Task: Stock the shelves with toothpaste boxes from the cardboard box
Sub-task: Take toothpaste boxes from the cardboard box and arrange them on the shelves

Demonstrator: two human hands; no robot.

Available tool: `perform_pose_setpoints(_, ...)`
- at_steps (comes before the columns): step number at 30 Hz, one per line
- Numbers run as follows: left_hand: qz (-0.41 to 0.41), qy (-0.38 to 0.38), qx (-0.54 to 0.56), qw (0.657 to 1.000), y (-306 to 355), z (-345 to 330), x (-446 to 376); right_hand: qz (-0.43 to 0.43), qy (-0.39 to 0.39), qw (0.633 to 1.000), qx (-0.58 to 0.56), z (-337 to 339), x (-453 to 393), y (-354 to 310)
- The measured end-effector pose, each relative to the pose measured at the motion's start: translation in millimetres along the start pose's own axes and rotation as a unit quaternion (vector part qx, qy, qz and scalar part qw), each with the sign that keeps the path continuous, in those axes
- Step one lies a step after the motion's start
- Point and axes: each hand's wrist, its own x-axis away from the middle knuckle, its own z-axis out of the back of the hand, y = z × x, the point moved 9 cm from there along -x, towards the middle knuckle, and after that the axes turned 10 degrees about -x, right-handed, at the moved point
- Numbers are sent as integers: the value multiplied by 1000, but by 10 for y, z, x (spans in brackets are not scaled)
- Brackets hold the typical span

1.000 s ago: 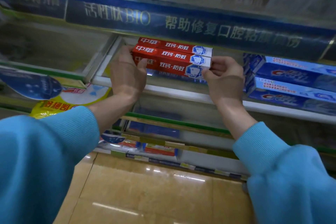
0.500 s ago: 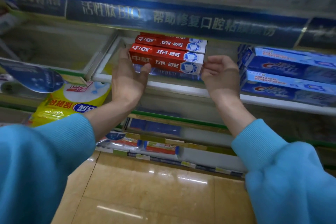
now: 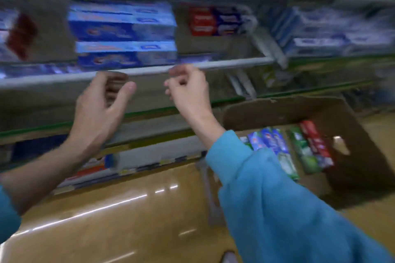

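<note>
The frame is blurred by motion. My left hand (image 3: 100,109) and my right hand (image 3: 188,89) hover empty in front of the shelf rail (image 3: 224,64), fingers loosely curled. Behind the rail, blue toothpaste boxes (image 3: 126,34) are stacked on the shelf, with red and blue boxes (image 3: 213,21) further right. At lower right an open cardboard box (image 3: 352,156) stands on the floor. It holds several toothpaste boxes (image 3: 299,147) in blue, green and red. My right sleeve covers its near left corner.
More blue and white boxes (image 3: 333,30) fill the shelf at the right. Lower shelves (image 3: 149,156) with price strips run below my hands. A glossy tan tiled floor (image 3: 128,220) lies underneath.
Both hands let go of the red toothpaste boxes and pulled back from the shelf. The view swung right, bringing the cardboard box into sight; the red boxes are out of the frame.
</note>
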Motion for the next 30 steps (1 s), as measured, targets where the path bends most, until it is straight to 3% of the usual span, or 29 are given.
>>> perform_pose_setpoints(8, -68, -141, 65, 986, 1418, -2178, 424, -88, 124, 986, 61, 2493, 149, 1022)
perform_pose_setpoints(15, -52, -219, 35, 974, 1948, -3696, 745, -250, 111, 946, 172, 3996, 307, 2156)
perform_pose_setpoints(21, -17, -252, -4, 968, 2076, -4695, 967, -332, 114, 897, 271, 4819, 256, 2670)
perform_pose_setpoints(30, 6, -277, -40, 960, 2235, -5387, 1147, -328, 85, 886, 318, 5042, 33, 3048)
